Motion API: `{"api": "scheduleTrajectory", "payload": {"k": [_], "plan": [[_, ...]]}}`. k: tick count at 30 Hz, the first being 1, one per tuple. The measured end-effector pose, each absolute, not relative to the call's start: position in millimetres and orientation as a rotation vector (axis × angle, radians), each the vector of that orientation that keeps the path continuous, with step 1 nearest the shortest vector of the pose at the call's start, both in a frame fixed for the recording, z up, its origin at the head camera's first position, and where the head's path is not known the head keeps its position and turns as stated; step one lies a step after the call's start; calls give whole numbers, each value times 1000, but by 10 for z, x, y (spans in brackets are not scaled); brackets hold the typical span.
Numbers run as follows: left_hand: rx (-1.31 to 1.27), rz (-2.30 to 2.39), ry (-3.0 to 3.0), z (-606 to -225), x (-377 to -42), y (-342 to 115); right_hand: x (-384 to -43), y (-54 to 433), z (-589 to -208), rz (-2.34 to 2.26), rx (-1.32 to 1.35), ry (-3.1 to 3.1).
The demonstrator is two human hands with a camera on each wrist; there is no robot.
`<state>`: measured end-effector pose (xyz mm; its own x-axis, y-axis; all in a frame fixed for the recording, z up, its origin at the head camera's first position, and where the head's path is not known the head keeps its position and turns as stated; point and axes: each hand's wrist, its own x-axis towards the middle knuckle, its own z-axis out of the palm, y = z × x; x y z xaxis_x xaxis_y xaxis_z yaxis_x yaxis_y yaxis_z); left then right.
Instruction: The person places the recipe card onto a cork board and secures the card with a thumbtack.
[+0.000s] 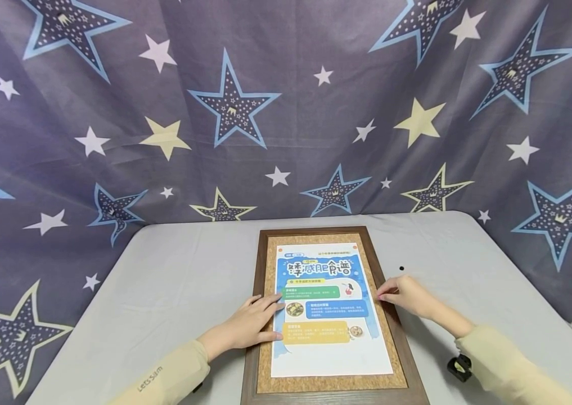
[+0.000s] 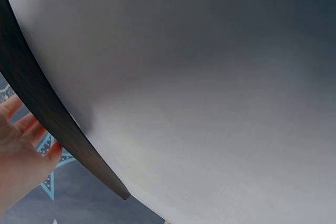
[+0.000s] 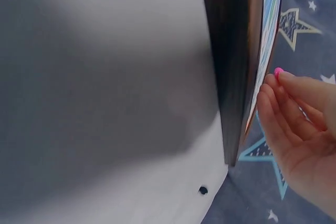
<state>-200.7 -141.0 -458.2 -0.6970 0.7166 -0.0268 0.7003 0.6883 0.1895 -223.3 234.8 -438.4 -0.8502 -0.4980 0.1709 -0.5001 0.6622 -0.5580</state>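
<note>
A printed poster [image 1: 331, 360] with blue, green and yellow panels lies on a cork board [image 1: 311, 384] in a dark wooden frame [image 1: 250, 354]. Orange round pins [image 1: 355, 247] show at both its top corners. My left hand [image 1: 245, 323] rests over the frame's left side, fingertips on the poster's left edge. At the poster's right edge, my right hand [image 1: 404, 295] pinches a small pink pushpin [image 3: 278, 71] between thumb and finger. Whether the pin's point touches the board is hidden.
The board lies on a table with a grey cloth [image 1: 184, 264]. Right of the frame is a small black round spot [image 1: 401, 268]. A black object [image 1: 460, 367] lies beside the right sleeve, partly covered by it. A star-patterned curtain [image 1: 286, 112] hangs behind.
</note>
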Motion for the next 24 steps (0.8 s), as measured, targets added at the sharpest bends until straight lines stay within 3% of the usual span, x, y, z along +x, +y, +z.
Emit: {"api": "scheduleTrajectory", "payload": {"k": [24], "plan": [[1173, 255, 2796, -4620, -2026, -1425, -2115, 1691, -4360, 1131, 1042, -2939]]}}
